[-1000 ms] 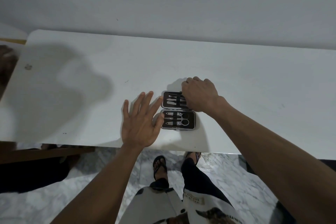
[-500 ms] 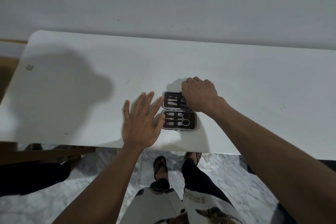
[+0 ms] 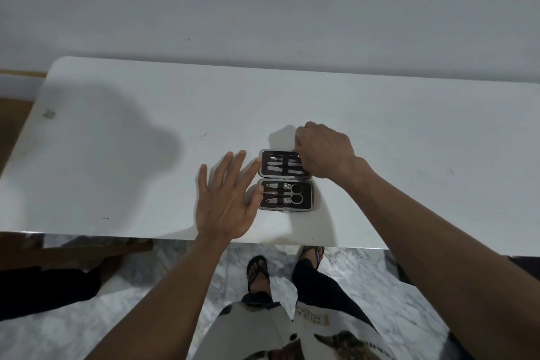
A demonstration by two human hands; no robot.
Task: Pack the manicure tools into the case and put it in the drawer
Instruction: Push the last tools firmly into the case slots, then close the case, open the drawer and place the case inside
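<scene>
The left hand (image 3: pixel 226 202) lies spread flat on the table (image 3: pixel 117 155), holding nothing, thumb touching the open case (image 3: pixel 286 180) near the front edge. The case looks light, rigid, likely to slide (brace it). Beyond, the right hand (image 3: pixel 324 152) curls over the far half; its grip is hidden.

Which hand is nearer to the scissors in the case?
Left. The left hand lies beside the case's near half holding the scissors; the right hand covers the far half.
</scene>
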